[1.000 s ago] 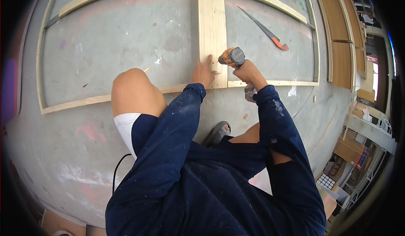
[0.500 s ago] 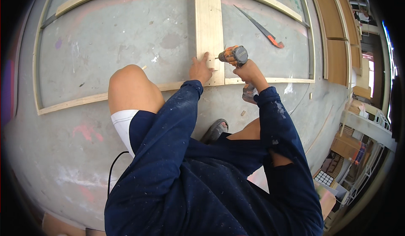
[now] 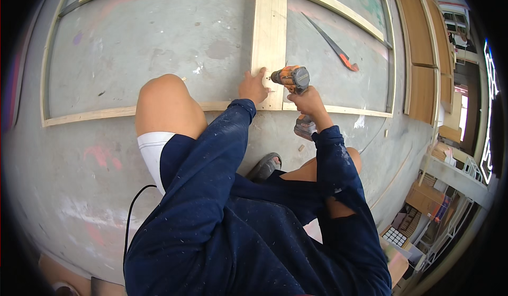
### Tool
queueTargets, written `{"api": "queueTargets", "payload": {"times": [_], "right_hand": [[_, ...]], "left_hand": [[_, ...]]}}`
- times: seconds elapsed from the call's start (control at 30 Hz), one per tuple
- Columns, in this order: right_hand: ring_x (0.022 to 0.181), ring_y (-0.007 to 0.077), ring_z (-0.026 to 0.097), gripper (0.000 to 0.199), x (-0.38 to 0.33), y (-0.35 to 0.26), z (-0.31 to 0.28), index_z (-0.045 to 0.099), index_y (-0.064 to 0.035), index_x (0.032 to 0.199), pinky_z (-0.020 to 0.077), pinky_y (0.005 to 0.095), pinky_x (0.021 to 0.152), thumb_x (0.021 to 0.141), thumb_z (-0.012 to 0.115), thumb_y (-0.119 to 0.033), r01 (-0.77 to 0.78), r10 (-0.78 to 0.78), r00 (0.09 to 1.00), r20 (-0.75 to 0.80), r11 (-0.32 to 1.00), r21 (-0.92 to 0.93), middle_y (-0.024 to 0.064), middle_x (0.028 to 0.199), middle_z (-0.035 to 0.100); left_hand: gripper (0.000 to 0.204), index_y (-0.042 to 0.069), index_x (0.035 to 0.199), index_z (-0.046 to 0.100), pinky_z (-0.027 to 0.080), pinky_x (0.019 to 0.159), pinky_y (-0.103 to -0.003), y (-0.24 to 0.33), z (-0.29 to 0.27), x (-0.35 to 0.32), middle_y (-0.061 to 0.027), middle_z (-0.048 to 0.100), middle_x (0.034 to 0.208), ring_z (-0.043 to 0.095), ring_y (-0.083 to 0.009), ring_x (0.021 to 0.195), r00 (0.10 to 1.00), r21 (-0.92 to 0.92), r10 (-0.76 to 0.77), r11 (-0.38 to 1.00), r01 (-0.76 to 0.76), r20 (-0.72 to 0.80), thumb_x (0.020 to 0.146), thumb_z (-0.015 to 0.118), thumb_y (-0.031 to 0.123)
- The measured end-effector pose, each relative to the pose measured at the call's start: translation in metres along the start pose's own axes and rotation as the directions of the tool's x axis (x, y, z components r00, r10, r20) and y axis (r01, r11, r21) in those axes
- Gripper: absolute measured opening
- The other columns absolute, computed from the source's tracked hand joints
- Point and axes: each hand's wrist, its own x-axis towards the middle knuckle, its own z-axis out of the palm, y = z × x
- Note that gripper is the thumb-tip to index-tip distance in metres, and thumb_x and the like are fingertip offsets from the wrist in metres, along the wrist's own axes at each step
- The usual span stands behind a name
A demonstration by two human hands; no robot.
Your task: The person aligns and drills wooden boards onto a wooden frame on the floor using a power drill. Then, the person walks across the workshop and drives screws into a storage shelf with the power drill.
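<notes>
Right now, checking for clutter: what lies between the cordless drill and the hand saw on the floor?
In the head view, only bare concrete floor lies between the cordless drill and the hand saw.

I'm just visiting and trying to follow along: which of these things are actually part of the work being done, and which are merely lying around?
In use:
- cordless drill, gripped by the right hand
- upright wooden board, steadied by the left hand
- wooden frame on the concrete floor

Lying about:
- handsaw with orange handle, on the floor
- stacked wood panels at the right

Bright even daylight, sharp centre, fisheye-bent edges.
</notes>
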Motion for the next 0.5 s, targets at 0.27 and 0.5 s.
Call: {"api": "queueTargets", "payload": {"times": [0.27, 0.5], "right_hand": [[0.047, 0.0165, 0.054, 0.026, 0.009, 0.003, 0.012, 0.06, 0.0059, 0.075, 0.0438, 0.0312, 0.044, 0.07, 0.066, -0.018, 0.047, -0.047, 0.999, -0.004, 0.999, 0.016, 0.0092, 0.059, 0.056], [0.074, 0.0374, 0.063, 0.031, 0.015, 0.001, 0.009, 0.062, 0.0066, 0.086, 0.0489, 0.0401, 0.067, 0.068, 0.063, -0.019, 0.181, -0.184, 0.983, 0.004, 0.964, -0.193, 0.0248, 0.075, 0.063]], "left_hand": [[0.073, 0.026, 0.136, 0.036, 0.05, 0.079, -0.041, -0.002, -0.001, -0.001, -0.0167, 0.04, 0.118, 0.058, -0.0345, 0.096, 1.0, -0.032, -0.008, 0.999, 0.008, 0.001, 0.073, 0.073, 0.031], [0.072, 0.025, 0.136, 0.037, 0.05, 0.078, -0.041, 0.0, -0.004, -0.002, -0.0176, 0.04, 0.117, 0.059, -0.0349, 0.093, 1.0, -0.037, 0.012, 0.999, -0.011, 0.011, 0.074, 0.073, 0.029]]}}
